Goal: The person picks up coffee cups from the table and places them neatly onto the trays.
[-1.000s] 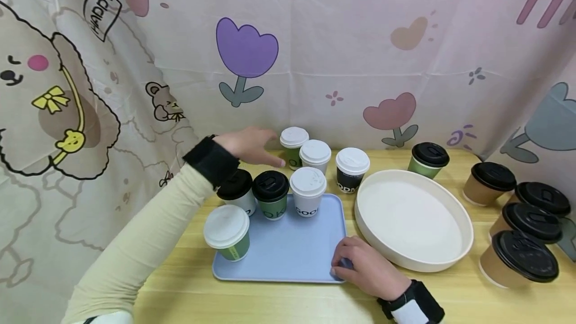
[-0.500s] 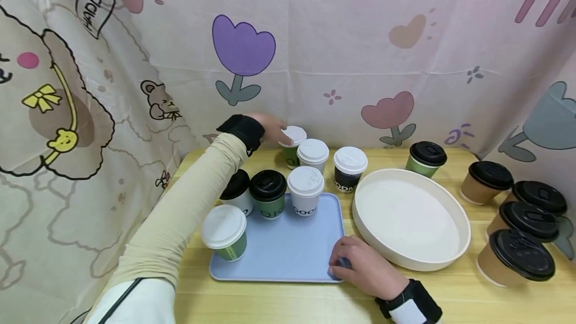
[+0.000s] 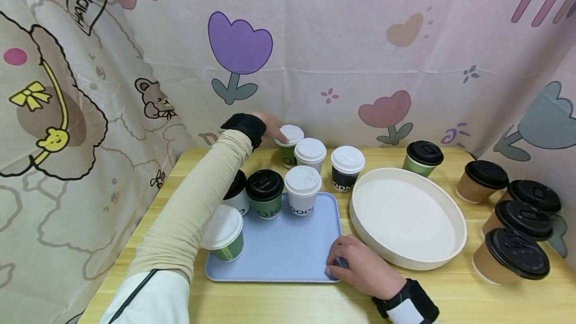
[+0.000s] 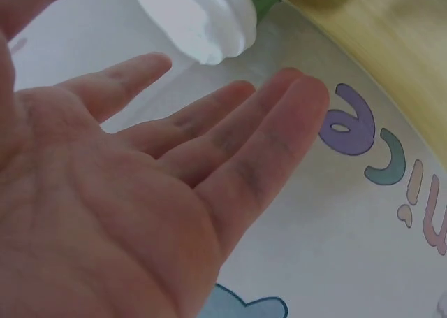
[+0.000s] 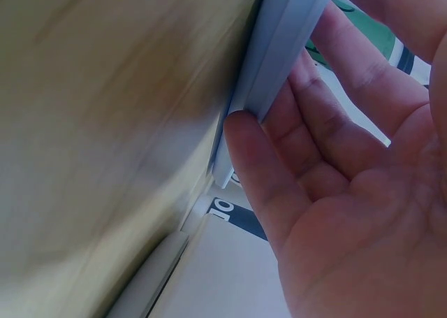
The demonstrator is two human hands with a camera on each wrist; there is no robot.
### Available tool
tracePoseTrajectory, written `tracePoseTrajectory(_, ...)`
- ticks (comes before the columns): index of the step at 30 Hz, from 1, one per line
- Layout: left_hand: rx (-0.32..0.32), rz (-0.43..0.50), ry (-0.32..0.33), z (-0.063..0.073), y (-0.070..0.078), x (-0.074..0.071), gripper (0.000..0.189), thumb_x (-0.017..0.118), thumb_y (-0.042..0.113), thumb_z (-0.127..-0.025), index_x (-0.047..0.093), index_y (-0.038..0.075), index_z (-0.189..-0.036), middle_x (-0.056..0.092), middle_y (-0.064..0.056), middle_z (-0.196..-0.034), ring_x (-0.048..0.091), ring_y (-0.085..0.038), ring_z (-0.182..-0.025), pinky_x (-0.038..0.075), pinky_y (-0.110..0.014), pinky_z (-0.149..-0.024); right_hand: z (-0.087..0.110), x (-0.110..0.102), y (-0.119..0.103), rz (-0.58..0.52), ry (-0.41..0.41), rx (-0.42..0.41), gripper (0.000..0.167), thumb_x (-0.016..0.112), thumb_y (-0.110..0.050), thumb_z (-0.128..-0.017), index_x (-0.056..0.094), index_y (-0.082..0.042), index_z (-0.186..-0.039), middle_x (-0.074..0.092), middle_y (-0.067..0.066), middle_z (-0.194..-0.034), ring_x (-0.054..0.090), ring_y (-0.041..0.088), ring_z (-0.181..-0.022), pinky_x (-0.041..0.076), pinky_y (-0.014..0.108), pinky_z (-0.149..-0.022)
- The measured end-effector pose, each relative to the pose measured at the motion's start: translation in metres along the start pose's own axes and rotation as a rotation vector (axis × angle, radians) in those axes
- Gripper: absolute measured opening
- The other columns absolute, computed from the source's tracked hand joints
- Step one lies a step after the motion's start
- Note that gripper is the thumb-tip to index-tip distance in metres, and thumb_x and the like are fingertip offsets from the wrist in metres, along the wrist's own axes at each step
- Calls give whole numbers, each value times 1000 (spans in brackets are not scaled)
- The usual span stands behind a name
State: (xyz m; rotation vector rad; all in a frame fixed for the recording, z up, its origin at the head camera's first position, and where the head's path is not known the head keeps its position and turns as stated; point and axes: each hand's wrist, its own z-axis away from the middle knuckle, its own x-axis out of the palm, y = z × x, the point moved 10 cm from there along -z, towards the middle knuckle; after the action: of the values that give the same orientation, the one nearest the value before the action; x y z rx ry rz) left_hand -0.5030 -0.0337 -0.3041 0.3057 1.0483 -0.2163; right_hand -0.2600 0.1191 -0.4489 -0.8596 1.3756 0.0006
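Left hand [image 3: 271, 127] is spread pretty wide, empty, by a green cup [image 3: 291, 137]. Right hand [image 3: 360, 267] has fingers curled round the tray [image 3: 288, 254] edge.

Soft, even light is filling the head view, the pale printed fabric backdrop [image 3: 315, 29] darkening toward the right. In the dimmer left wrist view, glare is bleaching a round white plastic lid [image 4: 195, 21]; in the right wrist view, the yellowish wooden tabletop [image 5: 105, 122] is appearing blurred and partly shaded.
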Motion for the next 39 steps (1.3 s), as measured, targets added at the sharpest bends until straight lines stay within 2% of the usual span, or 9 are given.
tracePoseTrajectory(4,0,-68,16,0,2,4,76,57,43,-100,30,11,-164,25,-11,-170,22,-30,-156,21,-41,-124,0,1,1,6,-6,2,11,78,-28,-94,70,-30,-85,55,-18,-92,52,5,-91,50,31,-80)
tracePoseTrajectory(9,15,-102,26,-5,5,9,75,58,41,-100,28,18,-165,26,-7,-170,22,-28,-156,21,-41,-124,0,1,1,8,-2,5,11,78,-28,-94,70,-30,-86,56,-18,-92,53,6,-91,50,31,-80)
tracePoseTrajectory(12,14,-113,29,-14,5,13,76,60,41,-100,26,20,-166,25,-6,-170,22,-26,-156,21,-38,-124,0,2,1,3,-3,7,11,78,-28,-94,70,-30,-86,56,-18,-92,53,5,-91,50,31,-80)
tracePoseTrajectory(17,-3,-148,21,-20,7,20,78,62,43,-99,26,24,-166,25,-6,-170,23,-24,-156,23,-39,-123,-1,3,2,-1,-9,7,11,77,-29,-95,70,-31,-86,56,-18,-92,52,5,-92,50,31,-81)
tracePoseTrajectory(22,11,-103,41,-15,14,20,75,67,35,-98,33,16,-162,36,-12,-165,36,-27,-148,30,-40,-119,-1,2,1,1,-8,9,11,77,-29,-94,70,-30,-86,56,-18,-93,52,5,-93,50,31,-81)
tracePoseTrajectory(25,36,-59,86,-13,20,17,66,70,29,-96,43,8,-153,48,-15,-154,47,-29,-135,38,-39,-112,-1,1,1,2,-4,6,11,77,-28,-95,70,-30,-86,55,-18,-92,52,5,-92,49,31,-81)
tracePoseTrajectory(29,66,-49,143,-13,26,16,56,74,26,-93,51,3,-139,58,-14,-140,54,-28,-123,44,-36,-104,0,0,1,3,-1,7,11,77,-29,-95,70,-30,-86,55,-18,-93,52,5,-92,49,31,-81)
tracePoseTrajectory(33,59,-62,180,-17,29,19,57,76,26,-93,50,2,-137,60,-15,-137,56,-29,-124,44,-36,-104,-1,1,2,1,-12,25,11,77,-29,-94,70,-30,-86,56,-18,-93,52,5,-93,50,31,-81)
tracePoseTrajectory(39,38,-104,252,-28,28,20,68,74,29,-95,43,-1,-147,59,-20,-142,56,-32,-130,45,-39,-107,-2,2,3,10,-8,27,11,78,-29,-94,70,-29,-86,56,-18,-93,52,5,-93,50,31,-81)
